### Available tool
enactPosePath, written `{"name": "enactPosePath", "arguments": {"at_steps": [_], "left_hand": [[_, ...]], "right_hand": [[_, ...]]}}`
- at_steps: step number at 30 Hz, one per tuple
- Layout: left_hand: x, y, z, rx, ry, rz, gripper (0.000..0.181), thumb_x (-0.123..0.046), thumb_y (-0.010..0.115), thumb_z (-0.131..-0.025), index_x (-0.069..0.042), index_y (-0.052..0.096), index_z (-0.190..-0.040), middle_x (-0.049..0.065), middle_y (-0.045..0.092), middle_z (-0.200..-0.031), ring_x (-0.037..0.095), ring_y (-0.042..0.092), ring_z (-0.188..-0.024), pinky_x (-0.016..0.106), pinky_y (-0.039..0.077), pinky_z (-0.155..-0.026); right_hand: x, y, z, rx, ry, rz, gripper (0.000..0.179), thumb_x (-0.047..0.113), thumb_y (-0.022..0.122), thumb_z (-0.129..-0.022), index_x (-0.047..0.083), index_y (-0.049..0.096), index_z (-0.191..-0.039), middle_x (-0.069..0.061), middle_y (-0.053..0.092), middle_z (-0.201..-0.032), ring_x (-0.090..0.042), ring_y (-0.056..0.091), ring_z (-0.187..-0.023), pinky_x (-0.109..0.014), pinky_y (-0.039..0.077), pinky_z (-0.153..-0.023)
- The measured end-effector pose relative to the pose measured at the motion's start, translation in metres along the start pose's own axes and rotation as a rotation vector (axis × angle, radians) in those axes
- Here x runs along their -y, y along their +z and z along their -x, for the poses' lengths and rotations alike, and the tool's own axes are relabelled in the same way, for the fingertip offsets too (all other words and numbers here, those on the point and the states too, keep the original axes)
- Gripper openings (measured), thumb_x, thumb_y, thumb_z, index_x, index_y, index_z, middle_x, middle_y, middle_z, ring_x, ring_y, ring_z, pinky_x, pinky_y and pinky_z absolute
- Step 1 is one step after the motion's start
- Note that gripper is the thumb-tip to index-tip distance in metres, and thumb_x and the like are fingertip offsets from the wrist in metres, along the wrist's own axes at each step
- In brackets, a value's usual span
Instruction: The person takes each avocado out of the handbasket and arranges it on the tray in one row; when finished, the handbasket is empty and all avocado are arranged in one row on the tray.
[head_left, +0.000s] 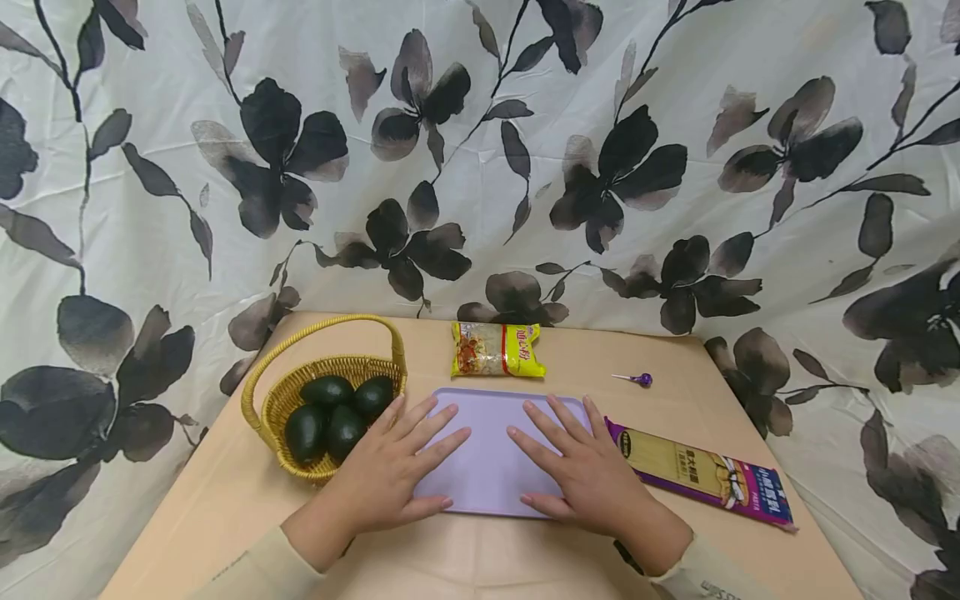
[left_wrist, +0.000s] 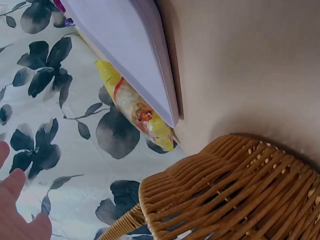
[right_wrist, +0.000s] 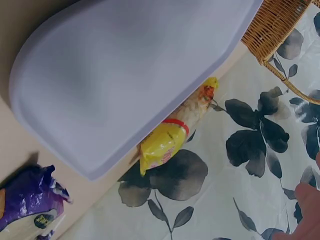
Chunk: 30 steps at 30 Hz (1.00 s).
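Both hands are spread with straight fingers, palms down, above a lavender tray [head_left: 491, 454]. My left hand [head_left: 397, 471] is over the tray's left side, close to a wicker basket [head_left: 273, 408] holding several dark green avocados [head_left: 306, 433]. Over the tray's right side is my right hand [head_left: 585, 475], near a purple pasta packet [head_left: 705, 475]. Neither hand holds anything. Whether they touch the tray cannot be told in the head view. Fingertips of the left hand [left_wrist: 20, 210] show at the edge of the left wrist view.
Behind the tray lies a yellow packet with a clear window [head_left: 498, 350]. A small purple-handled pointed tool [head_left: 641, 380] lies at the back right. The basket's tall handle [head_left: 322, 325] arches above it. A floral cloth [head_left: 510, 183] hangs behind the table [head_left: 495, 567].
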<state>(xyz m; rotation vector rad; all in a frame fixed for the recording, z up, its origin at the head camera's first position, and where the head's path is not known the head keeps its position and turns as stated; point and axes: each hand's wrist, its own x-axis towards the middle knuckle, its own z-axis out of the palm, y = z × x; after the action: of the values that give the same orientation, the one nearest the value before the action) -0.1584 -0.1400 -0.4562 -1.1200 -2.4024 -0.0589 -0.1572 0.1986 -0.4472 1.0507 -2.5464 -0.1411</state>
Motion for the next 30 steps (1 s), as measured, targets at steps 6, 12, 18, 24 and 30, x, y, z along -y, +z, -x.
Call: {"name": "enactPosePath", "arguments": {"at_steps": [6,12,18,24,30], "left_hand": [[-0.003,0.001,0.002,-0.043,-0.027,0.016,0.082,-0.074,0.046,-0.095,-0.029,0.033,-0.162,0.0,0.034,-0.167,0.027,0.035,-0.151,0.062,0.03,-0.124],[-0.008,0.004,-0.001,-0.166,-0.055,0.103,0.079,-0.067,0.056,-0.094,-0.022,0.042,-0.158,0.002,0.046,-0.159,0.026,0.05,-0.136,0.052,0.043,-0.116],[-0.004,0.001,-0.007,-0.322,-0.069,0.172,0.075,-0.049,0.072,-0.087,-0.015,0.052,-0.15,0.004,0.057,-0.148,0.025,0.057,-0.128,0.047,0.051,-0.105],[0.008,-0.005,-0.007,-0.428,-0.134,0.194,0.065,-0.045,0.066,-0.092,-0.008,0.057,-0.144,0.007,0.063,-0.139,0.028,0.06,-0.123,0.049,0.053,-0.101],[0.014,-0.013,0.001,-0.502,-0.228,0.195,0.062,-0.044,0.061,-0.095,-0.004,0.058,-0.141,0.01,0.065,-0.135,0.031,0.061,-0.121,0.045,0.049,-0.104]], "right_hand": [[0.004,0.002,-0.004,-0.02,-0.013,-0.055,0.085,0.077,0.046,-0.094,0.033,0.027,-0.163,0.001,0.02,-0.172,-0.032,0.025,-0.156,-0.07,0.02,-0.125],[0.007,0.009,-0.008,-0.077,-0.019,-0.185,0.088,0.072,0.053,-0.095,0.021,0.028,-0.163,-0.001,0.029,-0.169,-0.03,0.034,-0.152,-0.066,0.033,-0.122],[0.012,0.016,-0.013,-0.112,-0.013,-0.32,0.09,0.066,0.06,-0.094,0.015,0.03,-0.162,-0.001,0.037,-0.165,-0.025,0.038,-0.15,-0.064,0.037,-0.121],[0.02,0.019,-0.022,-0.157,-0.002,-0.421,0.087,0.059,0.065,-0.095,0.01,0.034,-0.16,-0.005,0.042,-0.161,-0.025,0.043,-0.147,-0.058,0.041,-0.12],[0.03,0.02,-0.034,-0.153,0.016,-0.545,0.085,0.052,0.068,-0.095,0.01,0.032,-0.16,-0.007,0.042,-0.161,-0.025,0.043,-0.146,-0.048,0.045,-0.119]]}}
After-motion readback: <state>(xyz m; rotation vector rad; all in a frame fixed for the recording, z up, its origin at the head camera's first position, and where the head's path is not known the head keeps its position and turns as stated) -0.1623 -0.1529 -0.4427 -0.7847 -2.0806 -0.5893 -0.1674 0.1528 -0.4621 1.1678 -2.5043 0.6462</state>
